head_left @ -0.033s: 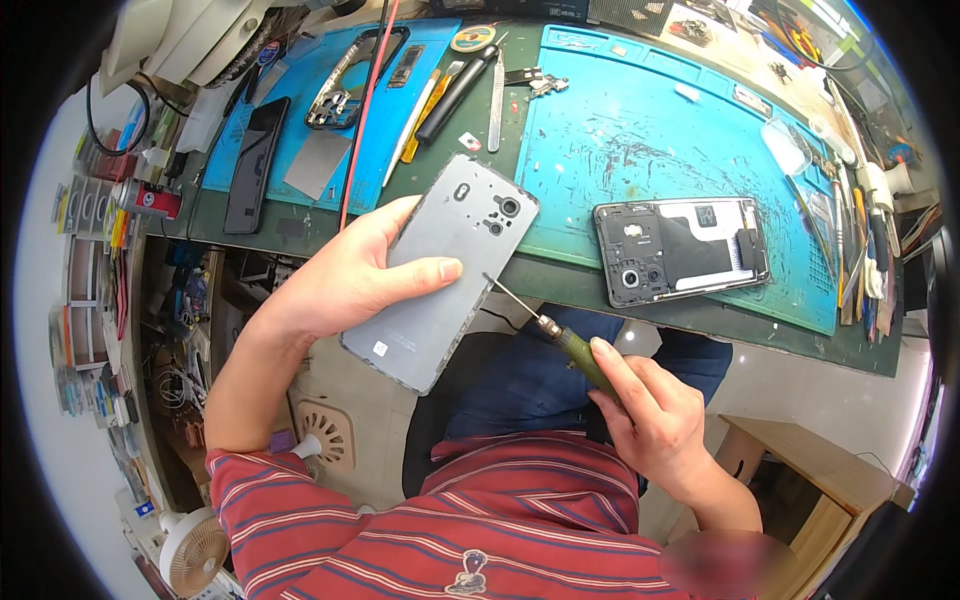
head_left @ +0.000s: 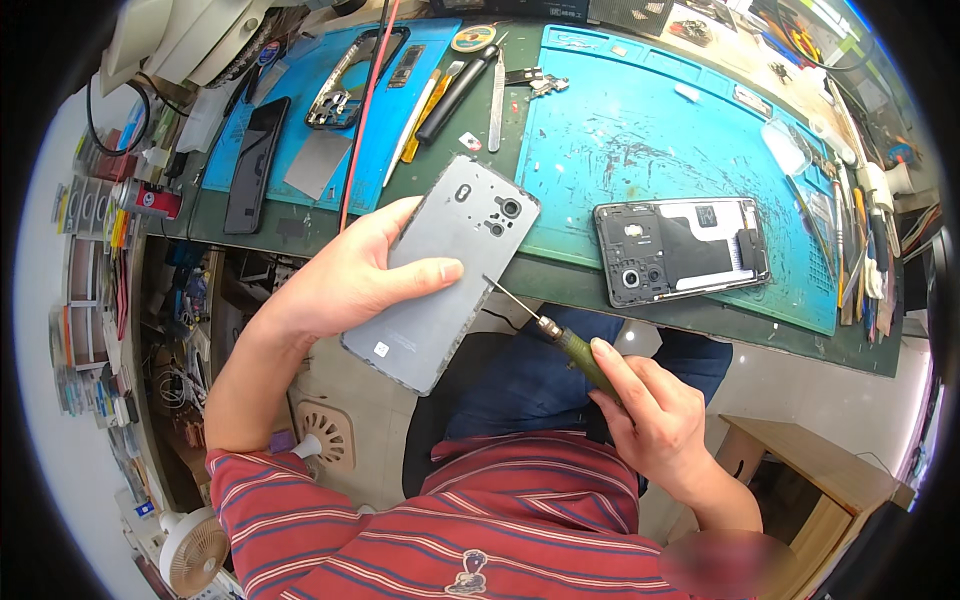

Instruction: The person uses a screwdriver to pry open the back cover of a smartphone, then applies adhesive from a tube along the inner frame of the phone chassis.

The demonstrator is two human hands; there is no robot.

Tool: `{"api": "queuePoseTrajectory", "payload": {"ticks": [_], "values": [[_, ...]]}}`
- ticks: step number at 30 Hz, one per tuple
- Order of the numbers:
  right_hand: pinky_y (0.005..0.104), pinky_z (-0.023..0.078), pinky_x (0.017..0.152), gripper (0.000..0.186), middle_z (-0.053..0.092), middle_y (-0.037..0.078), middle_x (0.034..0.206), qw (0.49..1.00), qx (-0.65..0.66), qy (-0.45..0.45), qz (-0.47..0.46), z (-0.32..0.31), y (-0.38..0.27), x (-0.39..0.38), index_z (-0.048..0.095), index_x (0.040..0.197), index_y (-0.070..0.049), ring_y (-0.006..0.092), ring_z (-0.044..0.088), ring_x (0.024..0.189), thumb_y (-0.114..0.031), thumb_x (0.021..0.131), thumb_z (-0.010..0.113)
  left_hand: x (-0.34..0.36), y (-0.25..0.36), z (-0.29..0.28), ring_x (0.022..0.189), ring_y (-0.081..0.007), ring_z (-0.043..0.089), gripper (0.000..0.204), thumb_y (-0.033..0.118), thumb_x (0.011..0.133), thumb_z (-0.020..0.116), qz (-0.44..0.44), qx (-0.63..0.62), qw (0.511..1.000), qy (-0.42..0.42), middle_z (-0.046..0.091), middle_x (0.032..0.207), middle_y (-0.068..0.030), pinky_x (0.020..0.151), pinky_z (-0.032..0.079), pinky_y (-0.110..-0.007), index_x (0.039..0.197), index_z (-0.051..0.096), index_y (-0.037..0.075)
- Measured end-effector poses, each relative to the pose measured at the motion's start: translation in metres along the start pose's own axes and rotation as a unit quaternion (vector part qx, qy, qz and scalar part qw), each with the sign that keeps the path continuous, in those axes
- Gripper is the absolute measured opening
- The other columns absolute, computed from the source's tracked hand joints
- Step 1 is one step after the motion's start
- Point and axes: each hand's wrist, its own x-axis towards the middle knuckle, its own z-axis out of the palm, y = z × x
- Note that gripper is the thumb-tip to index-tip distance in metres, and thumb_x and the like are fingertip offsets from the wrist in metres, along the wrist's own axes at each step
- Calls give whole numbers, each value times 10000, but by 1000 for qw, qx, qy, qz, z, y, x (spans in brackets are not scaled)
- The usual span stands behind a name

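My left hand (head_left: 370,268) grips a grey phone back cover (head_left: 418,310), thumb across its face and fingers hidden beneath. Tilted over the bench's front edge, the cover has its camera holes at the top and dark residue along its rim. In my right hand (head_left: 655,405) is a green-handled pick (head_left: 585,362) with a metal collar and a thin tip. That tip meets the cover's right edge, a little below the camera holes. To the right, an opened phone (head_left: 682,250) lies on the blue work mat (head_left: 600,150), its inner parts exposed.
Tweezers (head_left: 496,105), a black pen-shaped tool (head_left: 458,97) and a yellow pry tool (head_left: 430,115) lie beyond the cover. At left are a dark phone (head_left: 258,165) and a phone frame (head_left: 345,95). A red cable (head_left: 370,110) hangs nearby. Several tools (head_left: 862,240) crowd the right side.
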Motion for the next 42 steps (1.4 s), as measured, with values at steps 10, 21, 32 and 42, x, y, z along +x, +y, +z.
{"api": "queuePoseTrajectory", "payload": {"ticks": [10, 21, 32, 42], "values": [[320, 527, 581, 679, 678, 43, 933, 1000, 0, -1, -10, -2, -1, -2, 710, 1433, -131, 185, 643, 668, -22, 780, 857, 0, -1, 3, 1266, -162, 623, 673, 209, 986, 814, 18, 7, 1000, -6, 667, 1402, -110, 1102, 501, -348, 1527, 512, -53], [335, 545, 595, 691, 702, 73, 972, 1000, 12, 1, -13, -5, -4, -5, 723, 1411, -108, 208, 663, 692, -17, 740, 865, 2, 0, 4, 1263, -170, 630, 669, 213, 994, 802, 32, 10, 999, -10, 670, 1401, -119, 1091, 511, -351, 1528, 503, -56], [320, 487, 562, 697, 663, 35, 917, 999, -35, 4, -10, -11, 2, -5, 736, 1405, -130, 180, 590, 629, -12, 729, 860, 2, 5, 4, 1270, -164, 616, 666, 212, 989, 806, 21, 36, 999, -4, 665, 1404, -115, 1104, 492, -345, 1520, 514, -64], [307, 476, 551, 657, 659, 25, 915, 998, -58, 1, -16, -10, 1, -5, 758, 1373, -136, 162, 572, 616, -29, 734, 871, 4, 3, 5, 1263, -164, 620, 660, 211, 978, 814, 18, 27, 999, -7, 672, 1394, -112, 1099, 493, -341, 1508, 531, -62]]}}
